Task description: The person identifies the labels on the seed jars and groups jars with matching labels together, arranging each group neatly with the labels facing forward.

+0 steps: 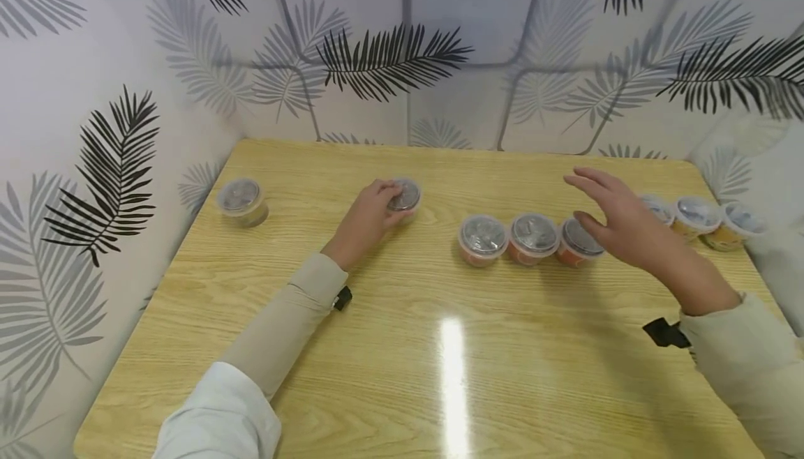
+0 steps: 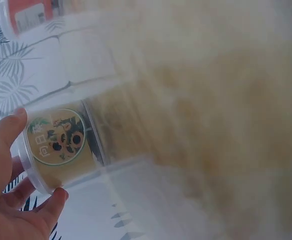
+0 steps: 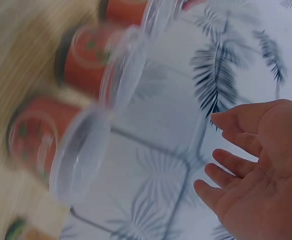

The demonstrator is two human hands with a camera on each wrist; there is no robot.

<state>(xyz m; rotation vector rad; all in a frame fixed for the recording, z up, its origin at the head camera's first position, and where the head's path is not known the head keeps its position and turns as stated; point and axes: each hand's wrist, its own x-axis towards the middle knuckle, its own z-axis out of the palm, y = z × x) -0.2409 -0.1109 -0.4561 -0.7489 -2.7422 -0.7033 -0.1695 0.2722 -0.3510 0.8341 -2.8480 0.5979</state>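
Note:
My left hand (image 1: 370,218) grips a small lidded plastic tub (image 1: 407,197) at the back middle of the table, fingers and thumb at its rim. In the left wrist view, this tub (image 2: 60,145) shows a yellowish label with sunflowers. My right hand (image 1: 628,229) is raised with loosely spread fingers and nothing in them. Beneath and left of it, three red-labelled tubs (image 1: 534,236) stand in a row. The right wrist view shows these red tubs (image 3: 40,140) beside the relaxed fingers (image 3: 231,165).
A single lidded tub (image 1: 241,201) stands at the table's back left. Three yellow-labelled tubs (image 1: 696,216) stand together at the right, partly behind my right hand. The wooden table (image 1: 389,361) meets leaf-patterned walls (image 1: 364,117) at its back and sides.

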